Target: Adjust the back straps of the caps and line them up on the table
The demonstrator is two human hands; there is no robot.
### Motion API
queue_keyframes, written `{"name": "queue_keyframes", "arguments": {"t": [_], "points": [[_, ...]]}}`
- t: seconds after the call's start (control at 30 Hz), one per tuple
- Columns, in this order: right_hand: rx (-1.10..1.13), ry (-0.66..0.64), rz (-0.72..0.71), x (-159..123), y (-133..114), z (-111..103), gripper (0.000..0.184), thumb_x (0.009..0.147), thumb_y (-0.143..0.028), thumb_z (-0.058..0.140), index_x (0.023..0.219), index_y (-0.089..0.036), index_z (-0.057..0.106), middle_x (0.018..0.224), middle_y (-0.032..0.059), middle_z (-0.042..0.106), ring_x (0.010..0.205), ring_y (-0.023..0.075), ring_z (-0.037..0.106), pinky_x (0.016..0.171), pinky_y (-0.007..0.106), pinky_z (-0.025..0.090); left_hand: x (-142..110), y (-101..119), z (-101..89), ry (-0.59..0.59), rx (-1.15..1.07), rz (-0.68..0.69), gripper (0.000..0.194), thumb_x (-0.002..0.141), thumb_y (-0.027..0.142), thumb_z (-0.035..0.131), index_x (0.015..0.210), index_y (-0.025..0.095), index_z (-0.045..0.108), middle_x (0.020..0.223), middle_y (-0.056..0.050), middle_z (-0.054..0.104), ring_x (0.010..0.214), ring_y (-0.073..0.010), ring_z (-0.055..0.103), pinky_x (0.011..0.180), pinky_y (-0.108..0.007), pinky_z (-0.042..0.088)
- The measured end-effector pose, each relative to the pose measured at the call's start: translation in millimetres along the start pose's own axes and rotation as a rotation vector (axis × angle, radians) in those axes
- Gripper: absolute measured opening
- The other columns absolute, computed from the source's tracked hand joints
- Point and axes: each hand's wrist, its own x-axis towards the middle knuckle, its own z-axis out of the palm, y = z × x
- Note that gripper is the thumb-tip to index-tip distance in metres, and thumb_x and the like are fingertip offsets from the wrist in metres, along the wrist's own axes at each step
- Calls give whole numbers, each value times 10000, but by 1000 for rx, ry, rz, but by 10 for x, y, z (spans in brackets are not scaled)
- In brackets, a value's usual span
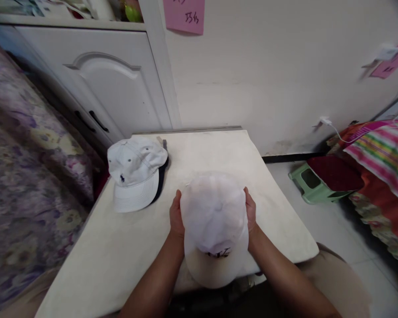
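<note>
A white baseball cap [215,216] with dark lettering above its brim is held between my two hands, its brim pointing toward me. My left hand [177,215] grips the cap's left side, thumb showing and the other fingers hidden by the cap. On the opposite side my right hand [251,209] grips it the same way. To the left on the table lies another white cap [132,163] with a small dark emblem, partly over a dark navy cap [162,176].
The caps are over a table [116,256] with a pale cover. A white cabinet [109,88] and floral curtain [43,185] stand left. At right are a green stool [305,179] with a dark red top and a striped bedspread [384,150]. Pink notes [185,15] hang on the wall.
</note>
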Motion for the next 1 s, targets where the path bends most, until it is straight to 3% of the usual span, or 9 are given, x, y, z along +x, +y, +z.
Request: {"name": "queue_keyframes", "arguments": {"t": [0.17,0.4,0.73,0.87,1.0], "points": [[-24,21,-35,9,17,-26,678,788,-738,510,1146,-200,718,989,96,784,1191,366,614,1054,545,434,13,-16,-34,7,-19,-15,472,973,457,426,1192,132,690,1062,-106,771,1157,-325,651,1050,-440,461],[-114,87,-95,22,24,-85,626,796,-716,540,1107,-209,738,922,90,789,1143,371,637,1018,551,463,-4,-13,66,69,-18,-44,540,980,503,381,1208,115,680,1054,-126,769,1162,-339,646,1032,-466,473],[-82,55,-70,-4,19,-21,717,805,-743,482,1179,-175,707,961,115,781,1159,366,629,1014,542,460,36,-13,25,207,-15,59,429,974,420,465,823,161,771,694,-51,764,951,-269,734,982,-373,521],[-33,32,-42,5,17,-45,672,816,-718,484,1194,-205,698,983,93,781,1151,347,637,1019,524,465,41,-15,5,162,-17,17,459,976,461,451,884,148,774,737,-67,776,988,-280,726,978,-381,529],[-11,36,-48,-1,11,-27,636,817,-701,502,1172,-213,707,984,89,781,1161,349,631,1035,528,461,42,-24,-78,42,-21,5,448,985,437,434,962,138,767,859,-86,795,1077,-283,699,1033,-387,494]]}}
